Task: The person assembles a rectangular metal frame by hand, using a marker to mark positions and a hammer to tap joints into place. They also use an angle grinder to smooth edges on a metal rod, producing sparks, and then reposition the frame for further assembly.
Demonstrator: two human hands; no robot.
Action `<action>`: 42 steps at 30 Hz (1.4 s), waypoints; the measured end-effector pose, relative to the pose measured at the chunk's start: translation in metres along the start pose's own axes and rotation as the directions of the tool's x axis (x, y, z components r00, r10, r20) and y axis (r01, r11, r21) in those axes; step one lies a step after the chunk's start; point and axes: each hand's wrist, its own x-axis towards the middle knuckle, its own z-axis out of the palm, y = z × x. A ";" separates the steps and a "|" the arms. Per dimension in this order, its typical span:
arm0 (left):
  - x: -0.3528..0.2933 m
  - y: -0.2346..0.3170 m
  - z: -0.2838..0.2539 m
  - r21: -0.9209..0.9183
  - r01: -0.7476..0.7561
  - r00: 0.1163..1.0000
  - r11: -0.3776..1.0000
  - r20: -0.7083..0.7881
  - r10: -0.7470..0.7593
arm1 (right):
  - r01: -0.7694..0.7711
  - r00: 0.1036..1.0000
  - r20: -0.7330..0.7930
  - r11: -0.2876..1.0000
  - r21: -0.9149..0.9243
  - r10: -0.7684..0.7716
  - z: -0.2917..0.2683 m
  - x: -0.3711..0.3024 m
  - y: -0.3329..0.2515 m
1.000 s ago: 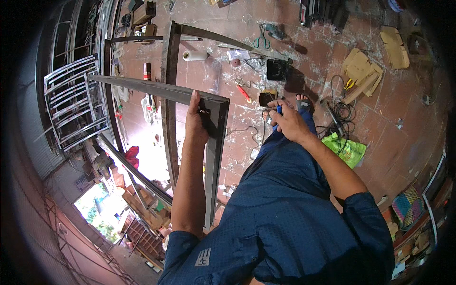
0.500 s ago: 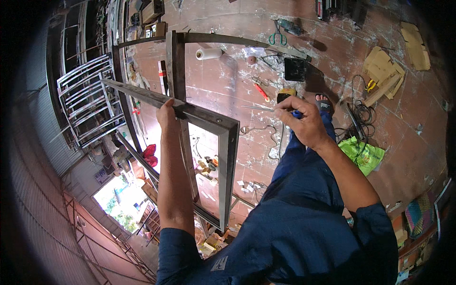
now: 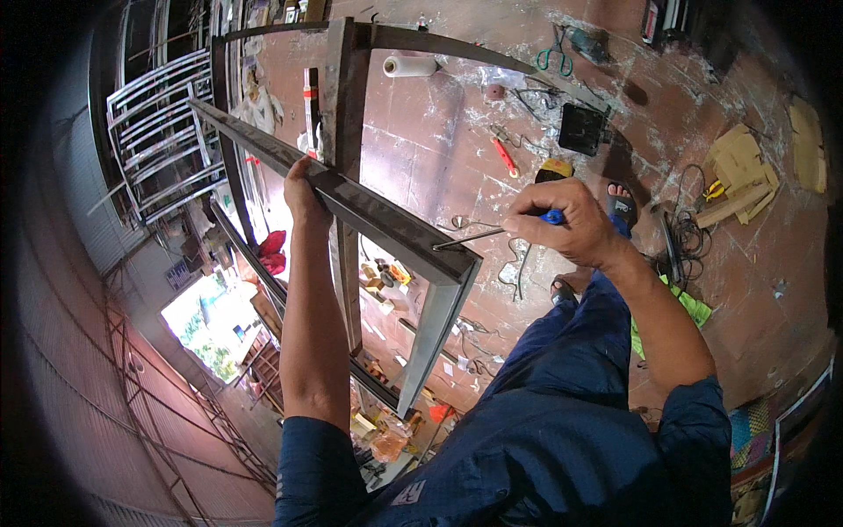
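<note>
A dark metal frame (image 3: 378, 209) of rectangular tube slants across the space in front of me. My left hand (image 3: 307, 191) is closed around its upper bar, with the arm stretched out. In my right hand (image 3: 566, 221) is a screwdriver (image 3: 481, 235) with a blue handle, mostly covered by my fingers. Its thin shaft points left, and the tip meets the top face of the bar close to the frame's near corner, where a small hole showed earlier. An upright metal post (image 3: 344, 105) stands behind the frame, partly hidden by it.
On the brown floor lie a white roll (image 3: 410, 66), green-handled scissors (image 3: 555, 51), a black square tray (image 3: 581, 129), a red-handled tool (image 3: 505, 158) and cardboard pieces (image 3: 742, 171). Dark cables (image 3: 689, 237) coil right of my feet. A white metal grille (image 3: 167, 136) leans at the left.
My right hand has brought the screwdriver from beside the frame onto the bar near its corner. The frame's near corner appears farther right and lower; my left hand keeps its hold.
</note>
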 end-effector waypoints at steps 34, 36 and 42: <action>-0.021 -0.001 0.020 -0.109 -0.094 0.989 0.990 -0.122 0.081 | 0.340 0.902 -0.124 0.857 -0.387 -0.414 0.037 0.110 -0.004; -0.013 -0.006 0.012 -0.120 -0.115 0.984 0.986 -0.149 0.096 | 0.447 0.850 -0.035 0.753 -0.483 -0.526 0.037 0.104 -0.012; -0.016 -0.006 0.018 -0.066 -0.215 0.945 0.974 -0.267 0.191 | 0.561 0.806 0.051 0.731 -0.388 -0.590 0.036 0.106 0.001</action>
